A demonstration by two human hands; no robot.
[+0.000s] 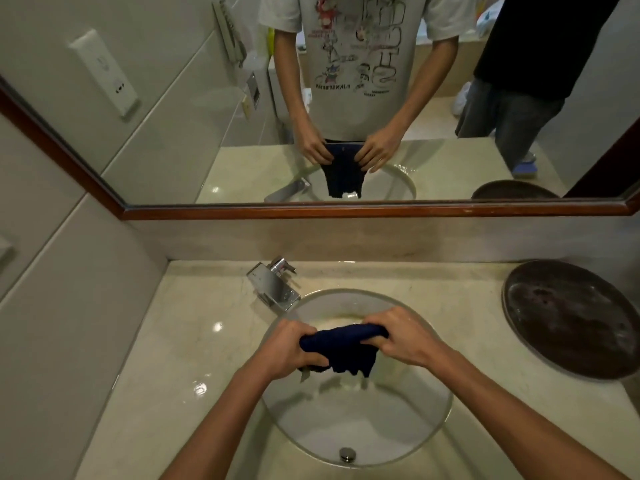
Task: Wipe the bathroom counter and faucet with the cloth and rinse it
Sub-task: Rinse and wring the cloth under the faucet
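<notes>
Dark blue, the cloth (341, 351) hangs bunched at the centre of the frame over the glass basin (440, 415). The left grip (294, 348) has its fingers curled tight round the cloth's left end; the right grip (401, 336) pinches the right end, thumb and fingers closed on the fabric. The cloth stretches between both, its lower edge drooping ragged. The chrome faucet (275, 287) stands just above and left of the hands. A dark round tray (571, 320) lies on the desk (194, 341) at the right edge. In the mirror (194, 98) across the upper frame, both hands show gripping the cloth.
</notes>
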